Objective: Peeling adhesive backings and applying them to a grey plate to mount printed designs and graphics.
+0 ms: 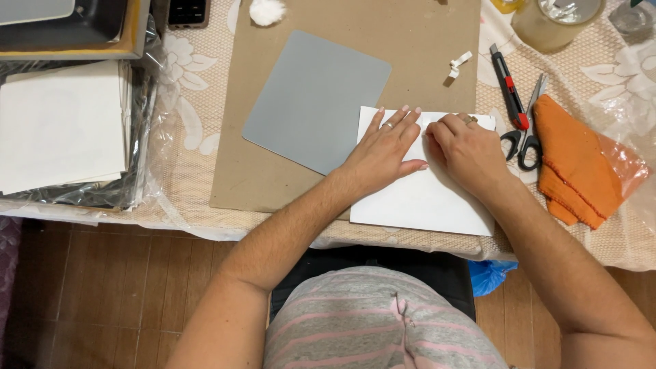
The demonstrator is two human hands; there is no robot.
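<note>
A white sheet of paper (424,201) lies on a brown cardboard board (410,55) near the table's front edge. My left hand (384,147) rests flat on the sheet's upper left part, fingers spread and pointing away from me. Beside it, my right hand (468,150) presses on the sheet's upper right part with its fingers curled down; I cannot tell whether it holds anything small. A grey mat (311,96) with rounded corners lies on the board just left of the sheet, partly under it.
Right of the sheet lie a red and black utility knife (509,89), scissors (526,133) and an orange cloth (574,160). A small white scrap (459,63) sits on the board. White sheets (58,123) are stacked at the left, a jar (553,20) at top right.
</note>
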